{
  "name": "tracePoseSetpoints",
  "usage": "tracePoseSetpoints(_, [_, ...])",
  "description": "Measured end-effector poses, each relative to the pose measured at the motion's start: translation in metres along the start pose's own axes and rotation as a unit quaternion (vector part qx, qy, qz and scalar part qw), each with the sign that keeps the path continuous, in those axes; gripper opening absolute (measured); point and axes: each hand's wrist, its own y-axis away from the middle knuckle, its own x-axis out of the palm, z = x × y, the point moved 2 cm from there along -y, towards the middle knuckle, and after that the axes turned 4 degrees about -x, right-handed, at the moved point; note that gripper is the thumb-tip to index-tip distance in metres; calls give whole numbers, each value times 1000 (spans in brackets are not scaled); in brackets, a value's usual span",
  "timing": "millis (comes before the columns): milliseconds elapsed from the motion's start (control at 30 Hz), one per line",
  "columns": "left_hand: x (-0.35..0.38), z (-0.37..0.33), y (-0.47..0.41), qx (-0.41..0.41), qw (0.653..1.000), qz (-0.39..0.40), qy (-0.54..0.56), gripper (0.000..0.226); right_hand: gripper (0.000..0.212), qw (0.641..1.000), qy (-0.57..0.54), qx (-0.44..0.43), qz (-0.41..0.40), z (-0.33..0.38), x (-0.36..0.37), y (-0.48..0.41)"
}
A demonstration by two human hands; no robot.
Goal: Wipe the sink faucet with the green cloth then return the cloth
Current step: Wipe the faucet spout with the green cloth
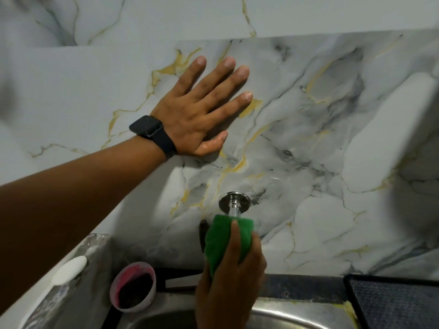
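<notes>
Presently, the green cloth (pixel 225 243) is wrapped over the chrome faucet (pixel 234 205) just below centre of the view, covering the spout so that only the short pipe and its round wall flange show at the cloth's 12 o'clock. The faucet comes straight out of the marble-patterned wall (pixel 320 138), not from the sink deck.

The right hand (pixel 232 276) comes up from 6 o'clock and is closed around the cloth, pressing it to the faucet; one finger lies along the top of the cloth, the others curl around the far side and cannot be counted. A dark narrow part (pixel 203 236), probably the faucet handle, shows at the cloth's 9 o'clock; it is too blurred to confirm.

The left hand (pixel 202 108) sits at the faucet's 11 o'clock, well apart from it, with palm flat on the wall and fingers spread, holding nothing. A black smartwatch (pixel 149 129) is strapped to that wrist, and the forearm runs off toward 8 o'clock.

Below the right hand, the steel sink (pixel 285 312) fills the lower edge of the view. At the cloth's 8 o'clock, a small round tub (pixel 133 286) with a pink-smeared rim and dark contents stands at the sink's corner. Further toward 8 o'clock, a white plastic object (pixel 69 269) lies on a pale ledge. At 4 o'clock, a dark mat (pixel 392 302) lies beside the sink on the counter.
</notes>
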Motion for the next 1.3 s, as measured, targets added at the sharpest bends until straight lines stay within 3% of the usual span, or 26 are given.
tracePoseSetpoints(67, [2,2,-3,0,1000,-4,-1,72,94,996,78,-47,-6,6,-4,-22])
tracePoseSetpoints(167, [2,4,1,-3,1000,1,4,72,63,988,125,-95,2,10,-11,-57])
tracePoseSetpoints(267, [0,2,3,-2,1000,6,12,71,49,997,-3,-52,53,7,-13,-87])
tracePoseSetpoints(333, [0,3,2,-3,1000,4,12,71,45,977,-207,31,44,-2,-13,-89])
tracePoseSetpoints(367, [0,5,2,-5,1000,1,7,71,43,933,-342,105,40,-8,-11,-87])
tracePoseSetpoints(433, [1,6,3,-9,1000,0,-1,72,42,780,-563,264,77,-26,-6,-80])
tracePoseSetpoints(500, [2,5,4,-8,1000,0,-6,73,48,649,-666,325,170,-44,-2,-70])
tracePoseSetpoints(667, [2,3,1,-8,1000,5,-16,74,47,457,-748,389,284,-73,27,-34])
tracePoseSetpoints(733, [2,2,3,-10,1000,6,-15,74,49,437,-768,371,286,-76,39,-24])
tracePoseSetpoints(833, [2,0,4,-2,1000,11,-13,74,45,465,-811,272,227,-78,37,-16])
tracePoseSetpoints(867, [3,2,3,-1,1000,10,-15,74,46,490,-814,247,191,-82,39,-12])
tracePoseSetpoints(900, [5,3,3,2,1000,9,-17,74,48,537,-799,215,165,-84,40,-6])
tracePoseSetpoints(933, [6,4,3,3,1000,7,-19,75,48,642,-737,171,123,-83,37,-3])
tracePoseSetpoints(967, [7,4,4,1,1000,6,-20,75,50,768,-627,106,68,-82,33,1])
tracePoseSetpoints(1000, [7,4,5,0,1000,6,-19,75,59,872,-488,36,15,-77,29,2])
tracePoseSetpoints(1033, [7,3,7,-4,1000,9,-13,74,66,934,-353,-26,-48,-69,23,1])
tracePoseSetpoints(1067, [6,2,8,-5,1000,11,-9,74,68,959,-252,-90,-95,-56,14,-3])
tracePoseSetpoints(1167, [8,3,5,-2,1000,13,-11,75,61,969,-74,-198,-130,-12,-3,-29])
tracePoseSetpoints(1233, [8,3,5,-5,1000,15,-5,75,53,976,28,-188,-102,1,-9,-51])
tracePoseSetpoints(1300, [7,2,6,-10,1000,15,1,74,50,984,67,-164,-11,6,-13,-74])
